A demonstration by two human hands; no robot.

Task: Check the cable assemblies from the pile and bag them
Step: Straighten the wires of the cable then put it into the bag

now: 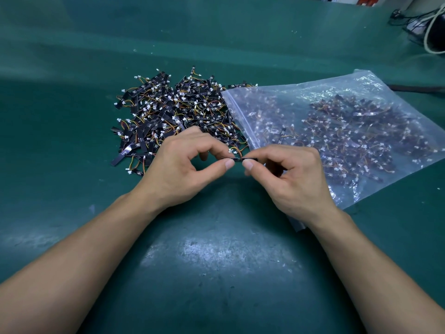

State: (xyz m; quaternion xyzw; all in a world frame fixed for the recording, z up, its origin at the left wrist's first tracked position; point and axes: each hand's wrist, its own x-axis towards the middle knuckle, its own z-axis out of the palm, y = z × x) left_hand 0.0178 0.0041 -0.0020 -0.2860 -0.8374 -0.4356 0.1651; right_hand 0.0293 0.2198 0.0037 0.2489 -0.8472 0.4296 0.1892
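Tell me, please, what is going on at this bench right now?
A person is checking one cable assembly, pinching it between the left hand and the right hand just above the green mat. A pile of loose assemblies lies behind the left hand. To its right, a clear zip bag lies flat and already holds many assemblies.

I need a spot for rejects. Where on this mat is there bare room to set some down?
The mat is bare between the forearms, left of the pile, and beyond it. Crowded: the middle, where pile meets bag and left hand and right hand pinch one cable assembly; cords fill the far right corner.
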